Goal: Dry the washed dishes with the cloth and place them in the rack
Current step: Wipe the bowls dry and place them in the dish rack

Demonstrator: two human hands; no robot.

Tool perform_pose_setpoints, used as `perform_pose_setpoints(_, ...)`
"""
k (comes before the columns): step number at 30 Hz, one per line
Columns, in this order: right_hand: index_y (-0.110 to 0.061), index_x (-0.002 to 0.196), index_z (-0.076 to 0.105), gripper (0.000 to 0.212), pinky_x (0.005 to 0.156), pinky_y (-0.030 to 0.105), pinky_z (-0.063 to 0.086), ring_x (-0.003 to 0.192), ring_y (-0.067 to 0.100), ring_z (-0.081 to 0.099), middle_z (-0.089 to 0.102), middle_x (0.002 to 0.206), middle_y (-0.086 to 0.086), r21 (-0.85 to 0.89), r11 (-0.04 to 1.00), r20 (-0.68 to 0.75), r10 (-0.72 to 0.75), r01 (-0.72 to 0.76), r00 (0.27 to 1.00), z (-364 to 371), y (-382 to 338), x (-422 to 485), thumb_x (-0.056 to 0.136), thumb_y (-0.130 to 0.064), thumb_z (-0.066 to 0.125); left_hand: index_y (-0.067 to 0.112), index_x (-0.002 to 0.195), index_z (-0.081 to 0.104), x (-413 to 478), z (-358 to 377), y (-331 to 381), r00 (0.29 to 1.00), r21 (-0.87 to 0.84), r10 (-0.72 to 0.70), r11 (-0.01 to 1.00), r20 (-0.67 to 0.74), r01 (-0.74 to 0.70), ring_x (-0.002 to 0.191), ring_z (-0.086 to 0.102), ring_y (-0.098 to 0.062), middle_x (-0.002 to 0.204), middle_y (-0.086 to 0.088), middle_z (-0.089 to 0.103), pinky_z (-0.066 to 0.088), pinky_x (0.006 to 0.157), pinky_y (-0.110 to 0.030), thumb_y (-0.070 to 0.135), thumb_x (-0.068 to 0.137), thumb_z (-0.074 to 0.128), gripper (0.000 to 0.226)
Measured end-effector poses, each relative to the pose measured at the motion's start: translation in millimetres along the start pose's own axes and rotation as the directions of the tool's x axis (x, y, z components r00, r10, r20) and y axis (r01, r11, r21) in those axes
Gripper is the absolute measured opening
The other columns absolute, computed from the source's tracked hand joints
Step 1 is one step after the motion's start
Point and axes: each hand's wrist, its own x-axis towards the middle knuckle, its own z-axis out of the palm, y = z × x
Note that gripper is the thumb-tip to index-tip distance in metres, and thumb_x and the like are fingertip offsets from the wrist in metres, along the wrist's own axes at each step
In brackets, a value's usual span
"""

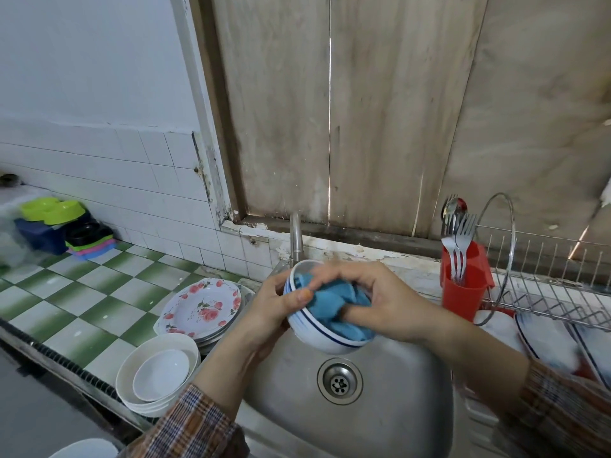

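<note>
The left hand [266,305] grips the round, glossy, blue-banded bowl [315,340] over the steel sink [396,388] while the right hand [380,297] clutches the soft blue cloth [335,297] inside.

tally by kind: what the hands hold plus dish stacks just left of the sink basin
blue-rimmed bowl: 1
blue cloth: 1
floral plate stack: 1
white bowl stack: 1
total: 4

no readable text, labels, brands or numbers, plate [203,309] left of sink [390,414] has rose print only, bowl [317,340] over sink has blue rim lines only, red cup [461,300] right of sink unmarked
</note>
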Motion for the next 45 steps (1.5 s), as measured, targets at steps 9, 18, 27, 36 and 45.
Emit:
perform_pose_setpoints(9,-0.015,0.099,0.073,0.022,0.090,0.037,0.051,0.110,0.021,0.058,0.061,0.126,0.005,-0.737,0.488,0.415,-0.221,0.468,0.883,-30,-6,4,0.084,-0.003,0.062,0.011,0.109,0.067,-3,6,3,0.983,-0.075,-0.125,0.988,0.136,0.136,0.092,0.070,-0.023,0.102,-0.011,0.073,0.057,0.077,-0.031,0.061,0.034,0.091,0.093)
perform_pose_setpoints(18,-0.008,0.113,0.065,0.035,0.098,0.030,0.044,0.108,0.014,0.060,0.064,0.113,0.008,-0.300,0.950,0.164,0.137,-0.083,0.977,-26,-22,3,0.081,-0.007,0.051,0.009,0.088,0.079,2,2,0,0.960,-0.343,-0.260,0.897,0.104,0.280,0.084,0.072,-0.026,0.096,-0.016,0.074,0.060,0.070,-0.035,0.062,0.013,0.090,0.093)
perform_pose_setpoints(27,-0.015,0.105,0.064,0.070,0.074,0.028,0.055,0.089,0.014,0.067,0.070,0.093,-0.001,0.131,0.963,-0.015,0.241,-0.237,0.970,-14,2,-12,0.047,-0.036,0.096,0.009,0.092,0.078,4,23,-6,0.953,-0.314,-0.295,0.913,-0.070,0.260,0.093,0.069,-0.031,0.106,-0.022,0.070,0.051,0.089,-0.042,0.067,0.075,0.038,0.073)
perform_pose_setpoints(36,-0.012,0.094,0.064,0.074,0.065,0.025,0.056,0.080,0.015,0.069,0.074,0.089,0.001,0.575,0.816,-0.586,0.359,0.060,0.726,-3,22,-7,0.035,-0.040,0.098,0.008,0.116,0.064,0,23,-13,0.977,-0.381,-0.112,0.924,-0.184,0.034,0.091,0.067,-0.019,0.102,-0.008,0.072,0.056,0.075,-0.032,0.032,0.084,0.057,0.041)
perform_pose_setpoints(45,-0.031,0.107,0.058,0.039,0.079,0.023,0.055,0.103,0.007,0.064,0.062,0.112,-0.008,-0.016,0.988,-0.992,-0.035,0.157,0.118,-2,29,-11,0.084,-0.001,0.071,0.014,0.108,0.071,1,32,-8,0.891,-0.324,-0.038,0.938,-0.452,-0.124,0.095,0.068,-0.020,0.105,-0.006,0.073,0.058,0.076,-0.032,0.020,0.072,0.079,0.037)
